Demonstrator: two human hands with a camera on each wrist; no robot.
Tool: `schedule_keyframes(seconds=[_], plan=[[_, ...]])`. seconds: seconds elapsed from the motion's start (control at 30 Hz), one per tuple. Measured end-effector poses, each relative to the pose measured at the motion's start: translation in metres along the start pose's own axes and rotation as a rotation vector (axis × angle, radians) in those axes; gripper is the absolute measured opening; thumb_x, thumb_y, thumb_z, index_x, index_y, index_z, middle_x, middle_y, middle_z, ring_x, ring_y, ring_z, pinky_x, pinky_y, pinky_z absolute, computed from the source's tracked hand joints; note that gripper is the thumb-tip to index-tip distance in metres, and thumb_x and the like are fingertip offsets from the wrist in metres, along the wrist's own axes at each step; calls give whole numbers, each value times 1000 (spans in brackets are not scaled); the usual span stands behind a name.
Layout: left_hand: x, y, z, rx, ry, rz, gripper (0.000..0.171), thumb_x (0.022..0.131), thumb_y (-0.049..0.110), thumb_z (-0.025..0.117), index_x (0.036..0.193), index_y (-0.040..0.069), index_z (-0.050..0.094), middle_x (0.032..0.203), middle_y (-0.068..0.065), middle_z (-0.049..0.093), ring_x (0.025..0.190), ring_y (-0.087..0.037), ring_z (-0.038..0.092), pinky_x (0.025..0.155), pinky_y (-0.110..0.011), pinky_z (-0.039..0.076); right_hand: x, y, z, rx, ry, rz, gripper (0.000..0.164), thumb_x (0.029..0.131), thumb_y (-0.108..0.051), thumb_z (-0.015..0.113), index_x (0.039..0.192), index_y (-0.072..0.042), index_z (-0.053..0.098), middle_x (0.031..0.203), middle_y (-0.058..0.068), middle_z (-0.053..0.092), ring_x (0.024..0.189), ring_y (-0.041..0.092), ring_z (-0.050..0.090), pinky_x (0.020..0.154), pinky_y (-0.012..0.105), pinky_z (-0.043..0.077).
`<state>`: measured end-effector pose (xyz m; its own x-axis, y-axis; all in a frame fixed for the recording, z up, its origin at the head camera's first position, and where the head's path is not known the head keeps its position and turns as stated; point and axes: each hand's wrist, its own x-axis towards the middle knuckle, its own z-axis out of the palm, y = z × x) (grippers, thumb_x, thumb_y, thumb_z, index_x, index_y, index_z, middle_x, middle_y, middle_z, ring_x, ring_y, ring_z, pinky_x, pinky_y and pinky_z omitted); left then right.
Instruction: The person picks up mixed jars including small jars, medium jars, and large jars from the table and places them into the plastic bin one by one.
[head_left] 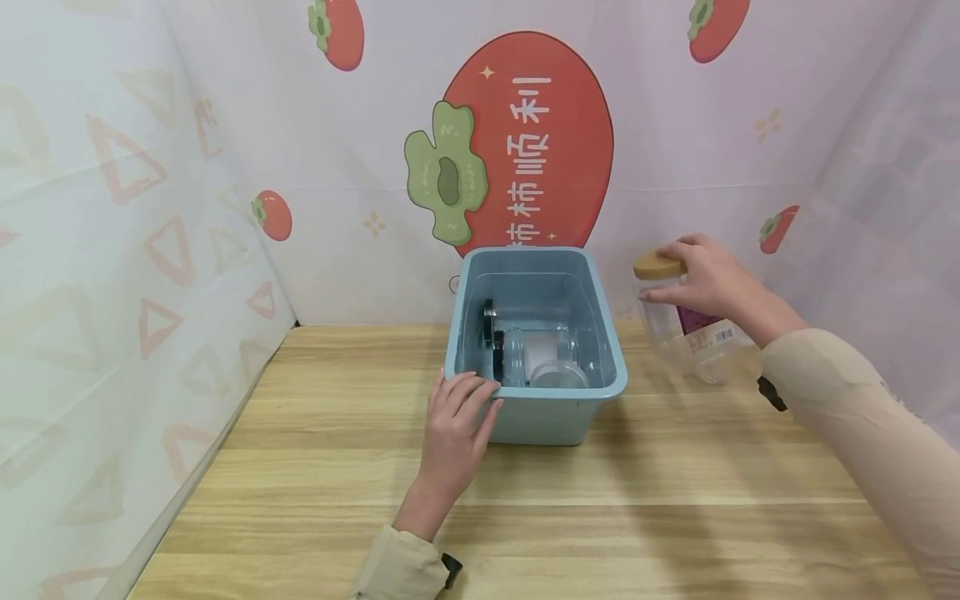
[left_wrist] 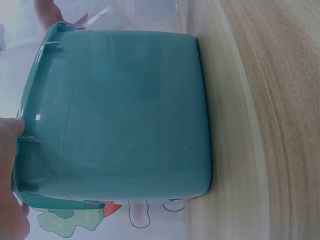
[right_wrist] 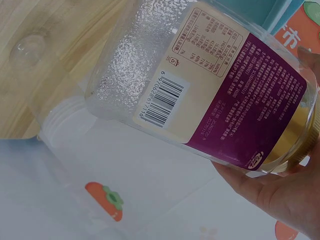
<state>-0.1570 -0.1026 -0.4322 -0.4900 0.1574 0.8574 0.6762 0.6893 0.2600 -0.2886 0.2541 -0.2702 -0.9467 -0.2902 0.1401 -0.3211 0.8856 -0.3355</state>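
Note:
My left hand (head_left: 453,433) holds the near left corner of a blue plastic bin (head_left: 536,421), fingers over the rim; in the left wrist view its thumb (left_wrist: 11,127) rests against the rim's outer side. Inside the bin lie clear jars, including one with a black lid (head_left: 498,357) and a white label (head_left: 540,350). Right of the bin, my right hand (head_left: 708,279) grips a clear plastic jar (right_wrist: 132,65) around its yellow lid (head_left: 658,265). This jar hangs tilted, lid toward the bin, and its purple and cream label (right_wrist: 225,95) shows. It looks see-through, without visible contents.
The bin stands on a wood-grain table (head_left: 322,483) close to a white curtain (head_left: 375,275) printed with persimmons. Another curtain (head_left: 97,333) borders the left side. Behind the held jar, the right wrist view shows another faint clear container (right_wrist: 65,117) at the table's edge.

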Motion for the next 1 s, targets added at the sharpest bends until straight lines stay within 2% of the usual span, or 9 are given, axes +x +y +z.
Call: schedule_keyframes(seconds=[0.3, 0.57, 1.0], plan=[[0, 0, 0, 1, -2, -5, 29, 85, 3, 86, 112, 6, 76, 107, -8, 74, 116, -34, 67, 107, -73, 44, 6, -9, -8, -18, 12, -17, 78, 91, -35, 84, 144, 12, 52, 151, 41, 36, 124, 54, 48, 100, 68, 47], [1, 2, -1, -13, -9, -23, 28, 86, 4, 86, 112, 5, 76, 108, -9, 74, 118, -34, 65, 110, -73, 42, 7, -16, -15, -31, 8, -20, 79, 90, -35, 83, 145, 11, 51, 152, 41, 35, 129, 54, 45, 105, 69, 44], [0, 5, -1, -36, 0, -51, 31, 86, 6, 85, 115, 3, 76, 110, -11, 74, 118, -35, 65, 110, -75, 40, 11, -32, -28, -85, 3, -34, 79, 91, -39, 82, 147, 7, 52, 153, 37, 38, 127, 52, 50, 103, 67, 45]])
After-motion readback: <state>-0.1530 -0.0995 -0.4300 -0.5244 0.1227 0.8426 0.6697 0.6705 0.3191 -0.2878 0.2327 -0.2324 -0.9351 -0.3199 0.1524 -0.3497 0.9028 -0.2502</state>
